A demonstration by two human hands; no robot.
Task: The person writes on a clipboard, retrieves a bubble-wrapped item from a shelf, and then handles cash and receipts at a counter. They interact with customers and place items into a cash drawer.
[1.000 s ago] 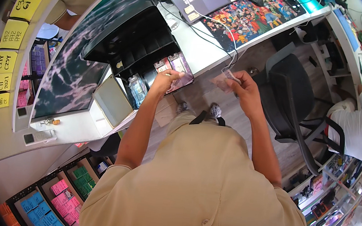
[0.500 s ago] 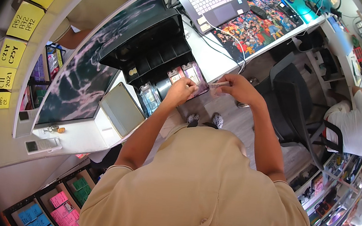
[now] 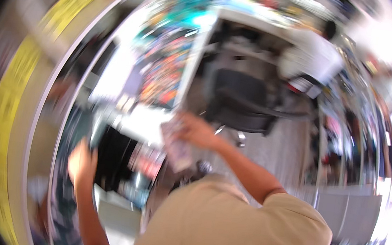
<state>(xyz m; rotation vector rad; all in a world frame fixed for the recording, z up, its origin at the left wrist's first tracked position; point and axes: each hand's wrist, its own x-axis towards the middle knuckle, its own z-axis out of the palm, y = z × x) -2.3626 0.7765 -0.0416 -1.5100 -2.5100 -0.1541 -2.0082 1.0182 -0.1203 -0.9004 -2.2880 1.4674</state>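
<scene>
The whole view is smeared by motion. My right hand [image 3: 194,129] grips a flat, pale purple bundle that looks like banknotes [image 3: 177,150], held above the floor near the drawer's right side. Further left, my left hand [image 3: 82,163] is raised beside the black part of the cash drawer [image 3: 114,159]. Its fingers are too blurred to show whether they touch that edge or hold anything. Reddish notes [image 3: 147,159] lie in the drawer's right-hand compartments.
A white desk [image 3: 149,125] bears a laptop [image 3: 115,81] and a colourful mat [image 3: 165,70]. The black office chair [image 3: 240,98] stands ahead on the wooden floor. Beyond it is a person in a white top [image 3: 312,53]. Glass display cases [image 3: 350,141] line the right.
My view has swung to the right. My left hand has moved left, away from the notes, to the black part of the drawer. The purple bundle now shows plainly in my right hand.
</scene>
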